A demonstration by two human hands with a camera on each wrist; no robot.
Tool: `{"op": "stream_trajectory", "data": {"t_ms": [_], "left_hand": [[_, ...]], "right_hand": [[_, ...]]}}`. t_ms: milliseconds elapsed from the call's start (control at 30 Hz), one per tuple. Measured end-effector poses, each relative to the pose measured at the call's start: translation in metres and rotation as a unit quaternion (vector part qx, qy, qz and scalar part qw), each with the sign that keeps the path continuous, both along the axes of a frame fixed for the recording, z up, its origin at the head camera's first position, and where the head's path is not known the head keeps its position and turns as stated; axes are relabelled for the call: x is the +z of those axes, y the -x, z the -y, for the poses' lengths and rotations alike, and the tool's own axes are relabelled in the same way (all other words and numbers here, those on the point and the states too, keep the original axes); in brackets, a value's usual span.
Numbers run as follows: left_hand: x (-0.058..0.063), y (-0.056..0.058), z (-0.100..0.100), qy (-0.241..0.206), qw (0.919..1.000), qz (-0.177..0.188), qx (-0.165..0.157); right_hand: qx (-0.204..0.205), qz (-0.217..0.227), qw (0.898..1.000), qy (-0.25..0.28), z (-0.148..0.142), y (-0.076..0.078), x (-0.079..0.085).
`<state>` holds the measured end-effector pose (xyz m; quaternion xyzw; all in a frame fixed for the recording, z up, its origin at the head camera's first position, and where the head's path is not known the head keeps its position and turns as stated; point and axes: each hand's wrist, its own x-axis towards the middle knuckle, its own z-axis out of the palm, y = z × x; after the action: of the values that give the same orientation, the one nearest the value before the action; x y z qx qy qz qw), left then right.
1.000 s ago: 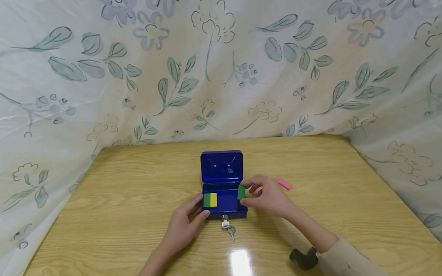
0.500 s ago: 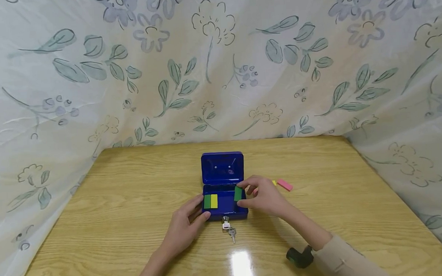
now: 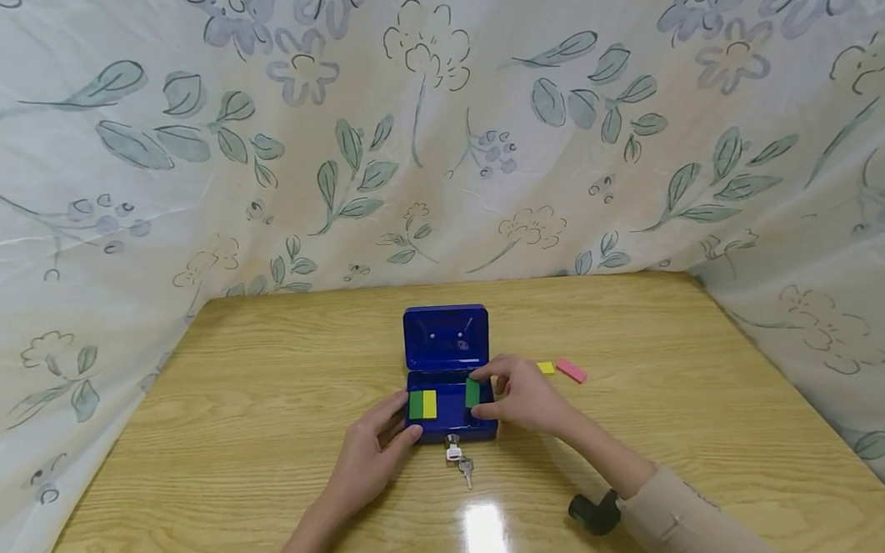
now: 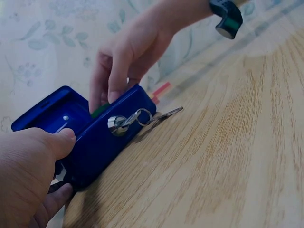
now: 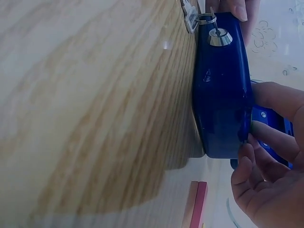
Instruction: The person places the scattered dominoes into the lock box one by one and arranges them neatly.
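Note:
A blue metal cash box [image 3: 451,433] stands on the table with its lid [image 3: 447,343] raised at the back. Inside, along the left wall, a green block [image 3: 416,405] lies beside a yellow block [image 3: 430,404]. My left hand [image 3: 369,447] holds the box at its left end, thumb on the front corner in the left wrist view. Between thumb and fingers, my right hand [image 3: 527,396] pinches another green block [image 3: 473,393] within the box's right part. From the front lock [image 4: 116,125] a key hangs on a ring with a second key [image 3: 466,472].
Behind the right hand, a yellow block [image 3: 546,368] and a pink block [image 3: 571,371] lie on the wooden table [image 3: 267,361]. A floral cloth [image 3: 438,185] hangs along the table's back and sides.
My right hand has shifted left with the green block, from the box's right wall further inside. The yellow block on the table has come into sight. My left hand stays at the box.

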<state>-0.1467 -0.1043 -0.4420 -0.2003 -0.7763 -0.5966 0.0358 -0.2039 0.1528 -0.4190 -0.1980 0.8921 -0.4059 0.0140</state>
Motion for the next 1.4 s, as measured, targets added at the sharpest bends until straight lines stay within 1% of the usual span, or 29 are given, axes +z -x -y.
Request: {"op": "stream_trajectory", "data": {"t_ms": [67,100,267,567,700,767,900,1067,1167,1233,1400], "left_hand": [[0.01,-0.005,-0.002,-0.001,1.0,0.003,0.003],[0.01,-0.006,-0.002,0.001,1.0,0.002,0.004],[0.01,-0.007,-0.002,0.007,0.9999,-0.001,0.013],[0.01,-0.006,-0.001,0.001,1.0,-0.007,-0.001],[0.01,-0.005,-0.001,-0.005,0.9999,-0.015,0.002],[0.007,-0.005,-0.002,-0.007,0.9998,-0.018,0.006],[0.0,-0.002,-0.002,-0.007,0.9998,-0.015,0.01],[-0.006,0.001,-0.002,0.003,0.9998,-0.01,0.015],[-0.002,0.0,-0.001,0.01,0.9998,-0.006,0.015],[0.001,-0.002,-0.002,0.007,0.9998,-0.01,0.014],[0.008,-0.005,-0.002,0.0,0.9999,-0.014,0.005]], "right_hand": [[0.003,0.0,1.0,-0.009,0.001,0.0,0.0],[0.005,0.0,1.0,-0.012,0.001,0.001,0.0],[0.009,-0.002,1.0,-0.03,0.004,0.002,-0.001],[0.03,-0.004,0.999,-0.027,0.009,0.005,-0.003],[0.034,-0.008,0.999,-0.035,0.012,0.007,-0.002],[0.033,-0.008,0.999,-0.042,0.013,0.007,-0.003],[0.026,-0.007,0.999,-0.045,0.013,0.007,-0.004],[-0.009,-0.001,0.999,-0.033,0.012,0.005,-0.001],[-0.03,-0.004,0.999,-0.033,0.013,0.004,0.0],[-0.036,-0.006,0.999,-0.034,0.014,0.003,0.0],[-0.028,-0.012,0.999,-0.037,0.019,0.002,-0.001]]}}
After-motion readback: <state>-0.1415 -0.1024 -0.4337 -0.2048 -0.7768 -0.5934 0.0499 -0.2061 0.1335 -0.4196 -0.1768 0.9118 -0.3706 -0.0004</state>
